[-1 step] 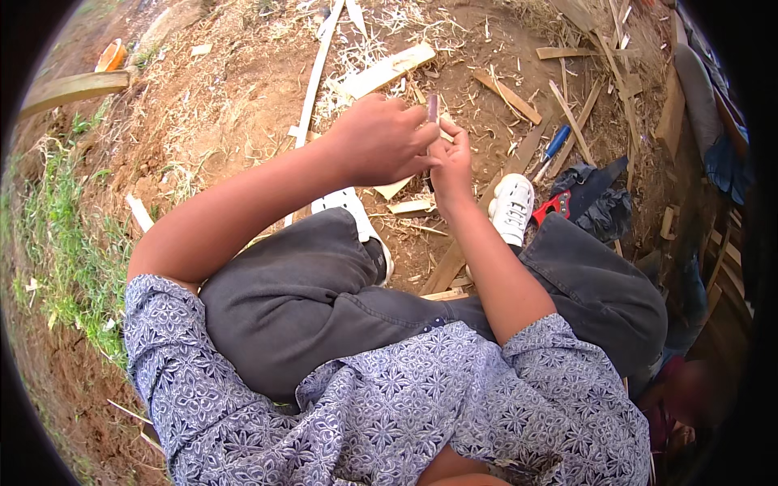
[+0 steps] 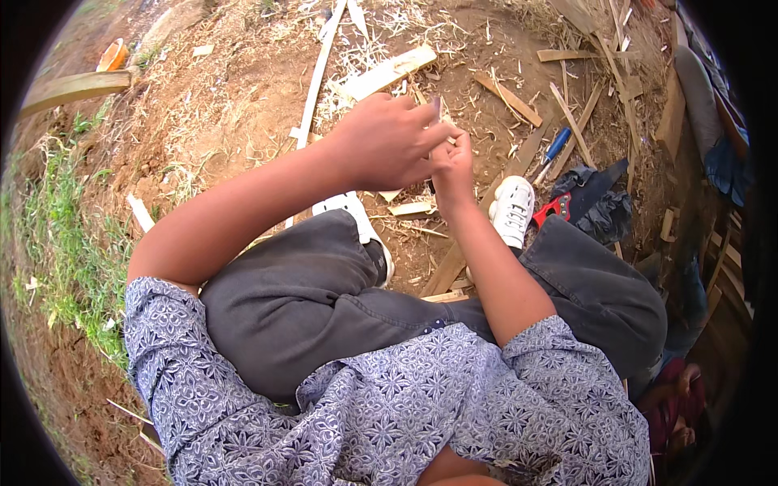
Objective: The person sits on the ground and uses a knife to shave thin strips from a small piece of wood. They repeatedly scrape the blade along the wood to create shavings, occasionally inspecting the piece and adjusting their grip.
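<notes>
My left hand [image 2: 389,142] reaches across in front of me, its fingers bent and closed around something mostly hidden. A dark, narrow, flat strip [image 2: 436,104] sticks out past its fingertips; its kind does not show. Touching those fingers is my right hand [image 2: 455,166], pinched closed with the thumb and fingertips raised. A sliver of pale wood [image 2: 450,141] shows at its fingertips, and the rest of that piece is covered. Both hands hang above the ground between my white shoes [image 2: 512,209].
Pale wood shavings and a board [image 2: 391,71] lie beyond my hands. To the right are a blue-handled tool [image 2: 557,143], a red tool [image 2: 552,208], a black plastic bag [image 2: 604,202] and wooden strips [image 2: 508,99]. Another person's hand [image 2: 687,379] shows at lower right.
My left hand's fingers have shifted slightly right over my right fingertips. Less of the dark strip shows, and it leans a little. At lower right the other person's hands have come into sight.
</notes>
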Demonstrator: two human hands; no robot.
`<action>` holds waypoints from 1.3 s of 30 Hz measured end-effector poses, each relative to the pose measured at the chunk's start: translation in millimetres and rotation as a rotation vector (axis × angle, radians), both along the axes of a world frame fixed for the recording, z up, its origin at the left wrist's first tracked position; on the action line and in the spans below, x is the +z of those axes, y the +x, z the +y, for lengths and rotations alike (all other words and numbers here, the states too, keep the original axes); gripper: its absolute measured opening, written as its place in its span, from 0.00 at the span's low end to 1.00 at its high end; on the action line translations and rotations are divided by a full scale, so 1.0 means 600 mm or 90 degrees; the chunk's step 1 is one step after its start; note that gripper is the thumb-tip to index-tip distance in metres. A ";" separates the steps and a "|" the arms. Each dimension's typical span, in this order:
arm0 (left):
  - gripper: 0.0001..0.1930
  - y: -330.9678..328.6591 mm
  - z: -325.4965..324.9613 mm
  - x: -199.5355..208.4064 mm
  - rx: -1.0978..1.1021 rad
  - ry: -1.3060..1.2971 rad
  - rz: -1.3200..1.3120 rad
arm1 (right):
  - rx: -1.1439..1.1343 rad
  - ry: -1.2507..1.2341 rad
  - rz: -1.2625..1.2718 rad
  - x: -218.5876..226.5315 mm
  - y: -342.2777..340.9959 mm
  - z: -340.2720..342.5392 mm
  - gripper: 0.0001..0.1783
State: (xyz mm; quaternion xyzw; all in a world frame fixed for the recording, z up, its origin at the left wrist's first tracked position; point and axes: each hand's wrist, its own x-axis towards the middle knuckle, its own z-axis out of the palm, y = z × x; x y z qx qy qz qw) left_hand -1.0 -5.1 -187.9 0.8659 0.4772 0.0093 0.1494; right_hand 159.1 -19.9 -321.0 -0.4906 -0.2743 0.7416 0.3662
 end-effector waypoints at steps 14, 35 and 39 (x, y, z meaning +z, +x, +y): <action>0.19 0.108 -0.043 0.265 -0.254 -0.526 -0.822 | 0.016 -0.015 -0.068 -0.003 -0.004 -0.006 0.19; 0.19 -0.007 0.002 -0.011 -0.015 -0.007 0.031 | -0.029 -0.041 0.019 0.035 -0.012 -0.001 0.20; 0.17 -0.007 0.001 -0.044 -0.013 -0.011 -0.055 | 0.004 -0.018 -0.042 0.004 0.002 0.003 0.18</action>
